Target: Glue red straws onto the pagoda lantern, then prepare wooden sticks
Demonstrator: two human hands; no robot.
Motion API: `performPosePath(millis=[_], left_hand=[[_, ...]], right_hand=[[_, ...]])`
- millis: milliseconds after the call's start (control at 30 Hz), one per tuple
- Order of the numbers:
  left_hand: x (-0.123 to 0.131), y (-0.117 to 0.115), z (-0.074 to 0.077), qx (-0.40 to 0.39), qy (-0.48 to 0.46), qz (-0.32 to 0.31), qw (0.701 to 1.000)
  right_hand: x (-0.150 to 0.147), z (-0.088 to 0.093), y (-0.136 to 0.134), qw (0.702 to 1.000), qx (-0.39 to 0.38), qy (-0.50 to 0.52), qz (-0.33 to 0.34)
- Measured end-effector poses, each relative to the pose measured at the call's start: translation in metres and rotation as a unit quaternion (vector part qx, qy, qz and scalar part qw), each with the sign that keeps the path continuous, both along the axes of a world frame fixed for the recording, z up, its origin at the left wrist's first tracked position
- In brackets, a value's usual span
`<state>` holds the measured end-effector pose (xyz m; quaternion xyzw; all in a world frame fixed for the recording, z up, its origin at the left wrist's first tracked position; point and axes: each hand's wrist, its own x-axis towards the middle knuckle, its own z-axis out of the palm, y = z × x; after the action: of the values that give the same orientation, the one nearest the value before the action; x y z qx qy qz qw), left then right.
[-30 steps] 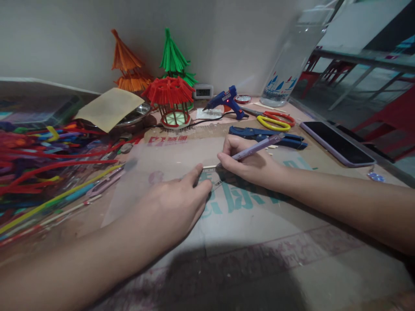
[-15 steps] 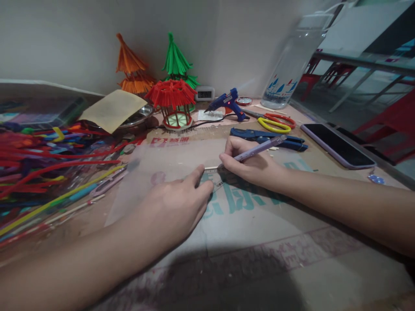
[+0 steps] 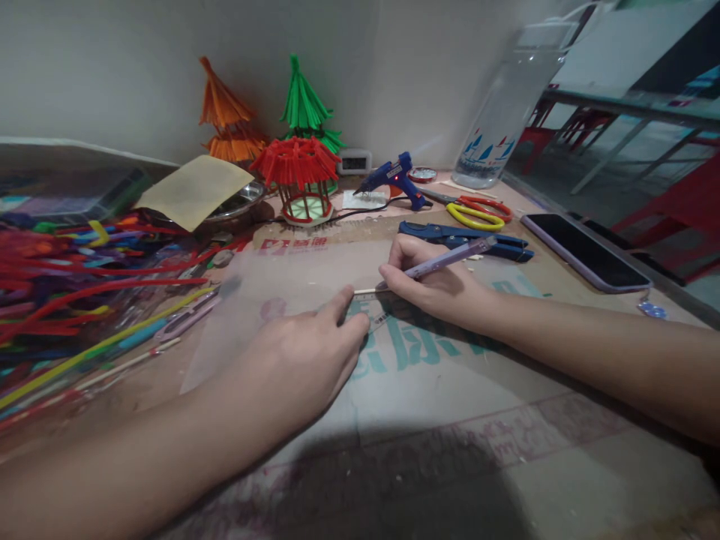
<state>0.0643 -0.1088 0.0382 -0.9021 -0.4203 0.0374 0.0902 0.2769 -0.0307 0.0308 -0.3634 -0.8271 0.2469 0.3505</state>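
My right hand (image 3: 433,289) grips a pale purple pen (image 3: 450,257), its tip down at a thin wooden stick (image 3: 365,291) lying on the cardboard. My left hand (image 3: 304,352) rests palm down beside it, fingers pressing a clear ruler (image 3: 374,315) flat against the stick. A translucent sheet (image 3: 281,300) lies under and left of both hands.
Pipe cleaners (image 3: 67,277) pile at the left. Red (image 3: 297,180), orange (image 3: 228,120) and green (image 3: 307,105) pavilion models stand at the back. A blue glue gun (image 3: 394,178), scissors (image 3: 478,211), blue cutters (image 3: 461,236), a phone (image 3: 585,251) and a water bottle (image 3: 506,105) lie to the right.
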Motion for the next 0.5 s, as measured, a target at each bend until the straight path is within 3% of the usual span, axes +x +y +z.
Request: performPosePath(millis=[500], left_hand=[[-0.0017,0.0010,-0.0008,0.005,-0.009,0.004,1.000]], right_hand=[[-0.0005,0.0000,-0.0002,0.999,-0.025,0.019,-0.010]])
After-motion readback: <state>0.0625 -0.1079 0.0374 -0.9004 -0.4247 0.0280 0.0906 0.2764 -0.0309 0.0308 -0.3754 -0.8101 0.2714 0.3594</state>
